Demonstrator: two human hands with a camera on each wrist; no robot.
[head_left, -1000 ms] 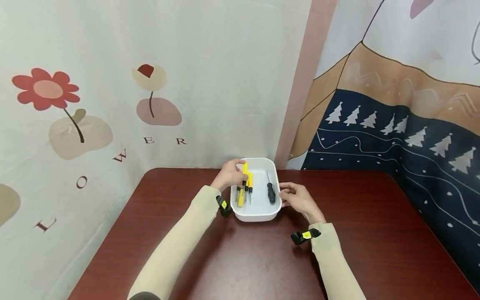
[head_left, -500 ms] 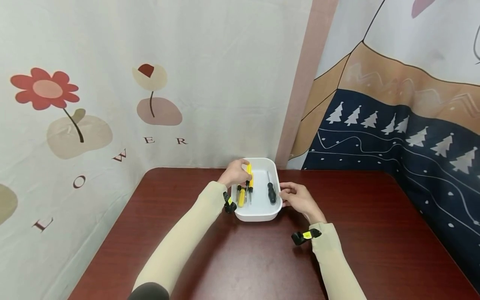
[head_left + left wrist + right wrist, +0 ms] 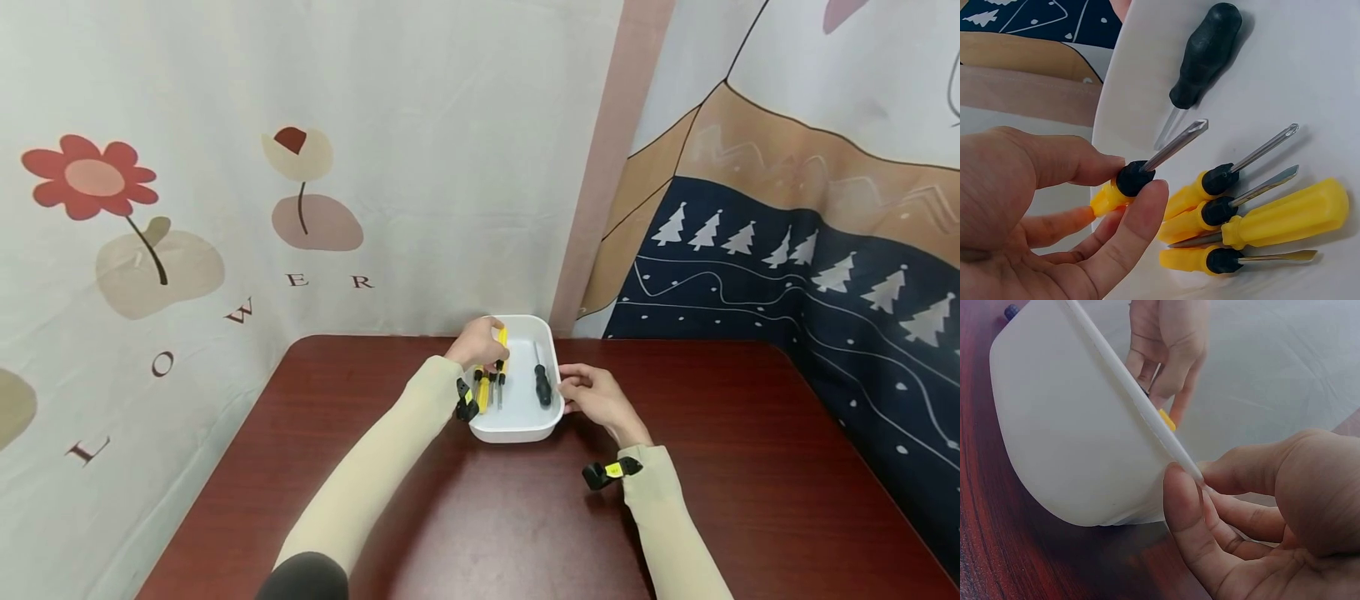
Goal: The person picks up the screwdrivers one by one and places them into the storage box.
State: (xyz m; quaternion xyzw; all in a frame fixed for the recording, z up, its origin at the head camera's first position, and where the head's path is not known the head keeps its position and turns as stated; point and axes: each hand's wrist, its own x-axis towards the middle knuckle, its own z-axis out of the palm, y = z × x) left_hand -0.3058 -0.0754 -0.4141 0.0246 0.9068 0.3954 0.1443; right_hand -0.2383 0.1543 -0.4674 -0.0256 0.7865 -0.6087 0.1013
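My left hand [image 3: 476,342] is over the left part of a white plastic tray [image 3: 522,425], pinching a short yellow-and-black screwdriver [image 3: 1135,180] between thumb and fingers. Its cross-shaped tip points away from the palm in the left wrist view. Beside it lie several other yellow-handled screwdrivers, among them one with a long plain yellow handle [image 3: 1291,214], turned the opposite way. A black-handled screwdriver [image 3: 542,387] lies apart, on the tray's right side. With thumb and fingers, my right hand [image 3: 597,402] pinches the tray's right rim [image 3: 1175,447].
The tray stands at the far edge of a dark red-brown table [image 3: 517,525]. Right behind it hangs a pale printed curtain [image 3: 450,208]; a navy one with white trees [image 3: 750,275] hangs to the right.
My left hand has shifted a little to the right over the tray, with the screwdriver in its fingers. The right hand stays at the rim.
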